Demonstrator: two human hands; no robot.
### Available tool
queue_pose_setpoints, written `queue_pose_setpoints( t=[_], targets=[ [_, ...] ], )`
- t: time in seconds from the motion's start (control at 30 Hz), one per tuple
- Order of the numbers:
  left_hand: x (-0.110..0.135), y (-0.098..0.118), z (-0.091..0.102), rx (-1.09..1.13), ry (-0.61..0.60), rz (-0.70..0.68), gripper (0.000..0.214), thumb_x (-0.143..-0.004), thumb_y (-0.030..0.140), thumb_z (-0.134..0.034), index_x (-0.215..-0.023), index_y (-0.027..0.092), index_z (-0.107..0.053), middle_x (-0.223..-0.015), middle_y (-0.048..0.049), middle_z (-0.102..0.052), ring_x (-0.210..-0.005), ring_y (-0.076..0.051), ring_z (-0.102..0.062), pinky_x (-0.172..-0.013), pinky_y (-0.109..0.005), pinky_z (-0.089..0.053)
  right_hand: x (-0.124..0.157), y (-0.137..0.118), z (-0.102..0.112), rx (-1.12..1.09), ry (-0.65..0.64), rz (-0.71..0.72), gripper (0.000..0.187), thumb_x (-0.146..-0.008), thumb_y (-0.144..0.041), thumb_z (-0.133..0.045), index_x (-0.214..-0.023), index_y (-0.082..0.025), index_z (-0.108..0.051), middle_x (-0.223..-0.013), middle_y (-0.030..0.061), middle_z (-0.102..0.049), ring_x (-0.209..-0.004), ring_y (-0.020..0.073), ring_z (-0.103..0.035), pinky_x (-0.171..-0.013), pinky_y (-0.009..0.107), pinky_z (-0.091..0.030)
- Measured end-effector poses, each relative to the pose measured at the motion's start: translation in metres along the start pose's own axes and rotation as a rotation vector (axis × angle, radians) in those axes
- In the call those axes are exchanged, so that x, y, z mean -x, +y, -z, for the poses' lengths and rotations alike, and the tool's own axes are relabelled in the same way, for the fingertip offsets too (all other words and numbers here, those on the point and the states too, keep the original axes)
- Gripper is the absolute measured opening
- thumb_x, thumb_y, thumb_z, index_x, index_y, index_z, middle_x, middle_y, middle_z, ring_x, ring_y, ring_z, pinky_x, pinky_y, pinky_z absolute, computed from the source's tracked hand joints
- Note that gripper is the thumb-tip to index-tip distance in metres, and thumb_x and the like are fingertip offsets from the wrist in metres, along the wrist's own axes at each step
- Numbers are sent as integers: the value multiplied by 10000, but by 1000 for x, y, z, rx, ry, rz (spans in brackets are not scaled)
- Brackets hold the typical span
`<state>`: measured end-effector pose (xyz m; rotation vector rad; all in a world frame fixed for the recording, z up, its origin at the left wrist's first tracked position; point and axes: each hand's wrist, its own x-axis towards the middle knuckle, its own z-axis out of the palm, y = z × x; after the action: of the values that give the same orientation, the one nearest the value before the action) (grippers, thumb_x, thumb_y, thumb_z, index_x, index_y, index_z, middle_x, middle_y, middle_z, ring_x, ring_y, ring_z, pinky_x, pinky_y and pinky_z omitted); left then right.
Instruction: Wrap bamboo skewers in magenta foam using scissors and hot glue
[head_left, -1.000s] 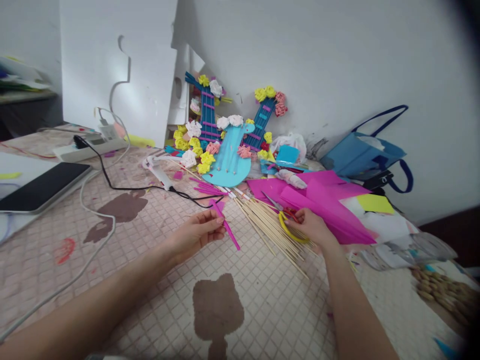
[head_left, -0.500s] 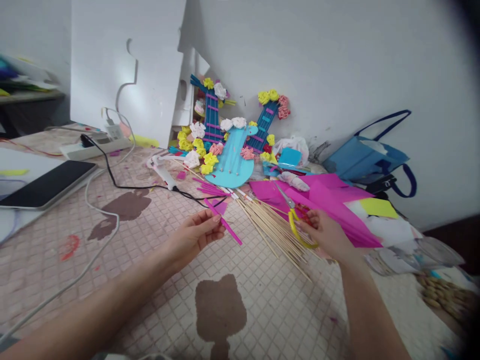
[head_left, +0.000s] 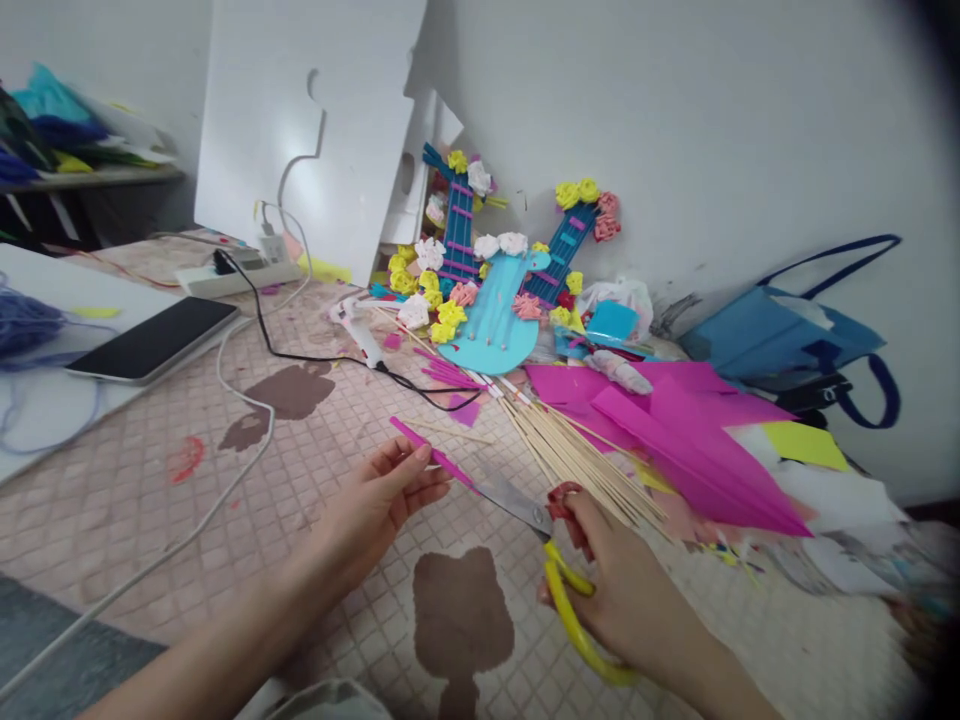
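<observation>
My left hand [head_left: 379, 505] pinches a narrow magenta strip [head_left: 429, 456] that slants up to the left above the tiled tabletop. My right hand [head_left: 626, 600] grips yellow-handled scissors [head_left: 551, 555] with red inner loops. Their blades [head_left: 508, 497] point left and meet the lower end of the strip. A bundle of thin wooden skewers [head_left: 577, 455] lies just behind my right hand.
Magenta paper sheets [head_left: 675, 415] lie to the right. Blue guitar-shaped crafts with paper flowers [head_left: 487, 290] lean on the wall. A glue gun [head_left: 360, 330] with black cord, a power strip [head_left: 236, 275], a phone [head_left: 154, 340], a blue bag [head_left: 780, 335] and a white board [head_left: 315, 130] surround them.
My right hand lifted the scissors off the skewers and brought them down and left to the strip. My left hand kept its hold. The view shifted to the left.
</observation>
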<state>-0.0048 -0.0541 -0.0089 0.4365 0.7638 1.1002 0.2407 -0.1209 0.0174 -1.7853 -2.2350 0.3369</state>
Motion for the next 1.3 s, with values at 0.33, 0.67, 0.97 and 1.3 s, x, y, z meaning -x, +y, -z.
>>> queue_pose_setpoints(
  t=[0.33,0.67,0.97,1.3],
  targets=[
    [-3,-7,11,-63,-30,-104,234,-711,280,-786,-860,173,-641,-826,7,-695,-746,-118,-663,-740,-240,-551,-5,4,-10,126,10,63,415,-658,-419,-735,-937,-234,-489,-867,47,-634,-751,251,-618,-629,353,-453],
    [2,-7,11,-94,-41,-164,139,-773,227,-730,-874,177,-648,-852,6,-682,-767,-109,-661,-739,-218,-547,-9,-1,-7,194,17,70,374,-688,-395,-710,-950,-208,-520,-874,47,-648,-753,251,-640,-635,364,-479],
    [3,-8,12,-113,-63,-202,111,-790,225,-712,-879,186,-658,-859,8,-683,-769,-109,-658,-744,-219,-550,-7,-2,-7,244,43,102,347,-688,-389,-700,-926,-209,-524,-868,45,-653,-734,257,-646,-614,370,-490],
    [4,-8,11,-102,-47,-201,128,-769,224,-730,-870,189,-661,-864,8,-685,-770,-110,-656,-735,-219,-543,-9,0,-6,291,90,148,321,-697,-386,-677,-912,-211,-514,-853,50,-661,-710,264,-657,-581,364,-482]
  ],
)
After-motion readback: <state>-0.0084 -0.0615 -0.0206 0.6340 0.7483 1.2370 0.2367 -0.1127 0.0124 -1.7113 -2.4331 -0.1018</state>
